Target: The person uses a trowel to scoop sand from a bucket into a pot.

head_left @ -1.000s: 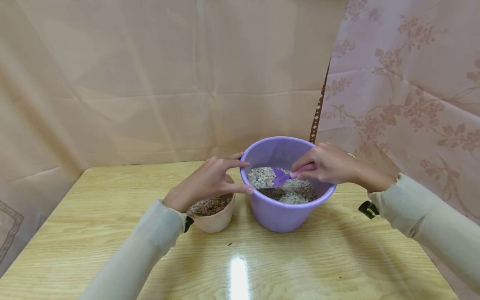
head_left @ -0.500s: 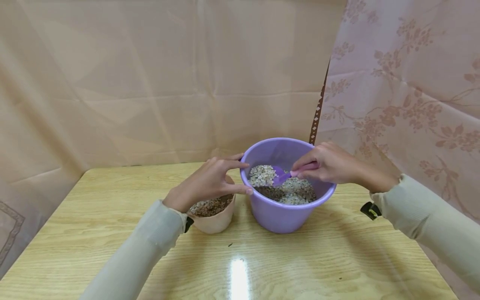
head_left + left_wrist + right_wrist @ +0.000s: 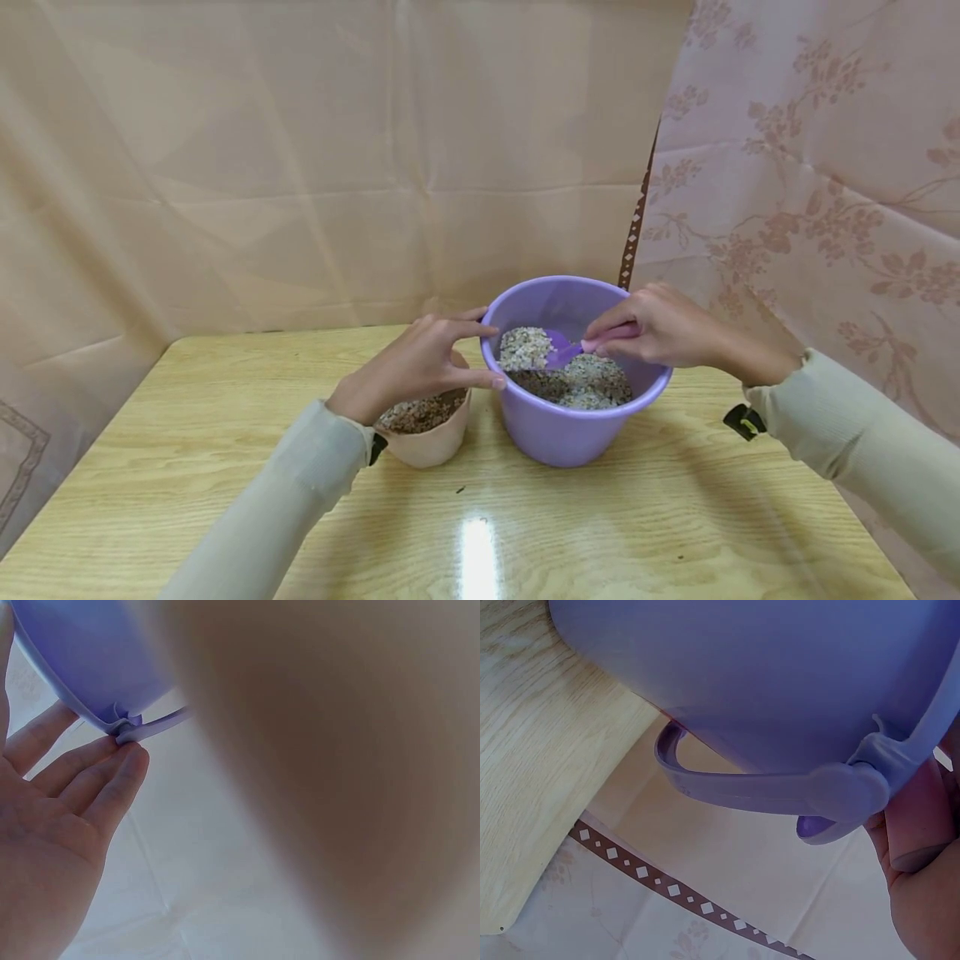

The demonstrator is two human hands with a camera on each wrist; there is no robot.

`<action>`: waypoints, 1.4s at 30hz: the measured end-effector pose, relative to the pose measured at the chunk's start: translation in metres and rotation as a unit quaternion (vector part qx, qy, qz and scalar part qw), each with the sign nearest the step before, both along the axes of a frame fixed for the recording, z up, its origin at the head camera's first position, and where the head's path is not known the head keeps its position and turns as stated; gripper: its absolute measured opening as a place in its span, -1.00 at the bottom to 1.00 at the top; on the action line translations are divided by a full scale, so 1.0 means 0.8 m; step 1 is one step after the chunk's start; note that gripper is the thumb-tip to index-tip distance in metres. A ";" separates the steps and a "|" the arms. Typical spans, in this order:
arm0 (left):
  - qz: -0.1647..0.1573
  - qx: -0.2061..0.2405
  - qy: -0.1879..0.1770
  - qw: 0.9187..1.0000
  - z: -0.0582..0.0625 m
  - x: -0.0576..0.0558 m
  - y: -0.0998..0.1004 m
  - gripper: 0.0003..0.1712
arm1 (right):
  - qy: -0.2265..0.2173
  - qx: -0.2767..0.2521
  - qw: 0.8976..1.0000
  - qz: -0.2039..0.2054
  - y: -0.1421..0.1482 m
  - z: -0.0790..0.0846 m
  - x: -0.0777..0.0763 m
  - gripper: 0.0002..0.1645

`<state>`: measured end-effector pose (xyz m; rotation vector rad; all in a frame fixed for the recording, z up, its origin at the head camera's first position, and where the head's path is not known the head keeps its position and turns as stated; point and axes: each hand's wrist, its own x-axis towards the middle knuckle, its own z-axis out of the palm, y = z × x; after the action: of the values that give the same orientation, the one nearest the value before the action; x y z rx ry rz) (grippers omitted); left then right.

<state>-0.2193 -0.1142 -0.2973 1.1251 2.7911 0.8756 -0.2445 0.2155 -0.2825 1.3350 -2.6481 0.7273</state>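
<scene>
A purple bucket [image 3: 558,429] of pale gravel [image 3: 600,379] stands on the table. My left hand [image 3: 420,358] rests against its left rim, fingers fairly straight and thumb on the near side; in the left wrist view the fingertips [image 3: 135,759] touch the rim by the handle joint. My right hand [image 3: 667,329] grips the pink handle of a small trowel [image 3: 564,352] with a purple blade. Gravel is heaped on the blade, inside the bucket near the left rim. In the right wrist view the pink handle end [image 3: 919,817] shows behind the bucket's rim.
A beige pot [image 3: 427,446] with brownish gravel stands left of the bucket, partly under my left hand. The bucket's handle [image 3: 735,791] hangs down outside. Curtains [image 3: 300,167] enclose the wooden table [image 3: 247,433] behind and at the right. A dark speck lies in front.
The loaded trowel has risen slightly in the bucket, with my right hand still gripping it. The left hand has stayed at the rim.
</scene>
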 end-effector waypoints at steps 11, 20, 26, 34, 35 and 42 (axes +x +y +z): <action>-0.001 0.007 -0.001 1.000 -0.001 -0.002 0.001 -0.17 | 0.004 -0.002 1.000 -0.009 0.003 0.005 0.003 -0.75; 0.001 0.006 -0.006 1.000 -0.001 -0.003 0.001 -0.12 | -0.005 -0.006 1.000 -0.011 0.008 0.009 0.006 -0.76; 0.004 0.002 -0.007 1.000 -0.001 -0.003 0.000 -0.10 | -0.006 -0.003 1.000 -0.014 0.010 0.012 0.006 -0.74; 0.006 -0.002 -0.003 1.000 -0.001 -0.002 -0.002 -0.07 | -0.005 -0.002 1.000 -0.008 0.010 0.024 0.008 -0.74; 0.006 -0.001 -0.005 1.000 -0.001 -0.002 -0.002 -0.07 | -0.003 -0.002 1.000 -0.007 0.010 0.025 0.008 -0.74; 0.007 0.002 -0.018 1.000 -0.001 -0.001 -0.002 -0.07 | 0.019 -0.014 1.000 0.003 0.013 0.033 0.010 -0.74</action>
<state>-0.2201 -0.1160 -0.2982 1.0792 2.7728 0.8937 -0.2369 0.2259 -0.2564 1.3376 -2.5971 0.7292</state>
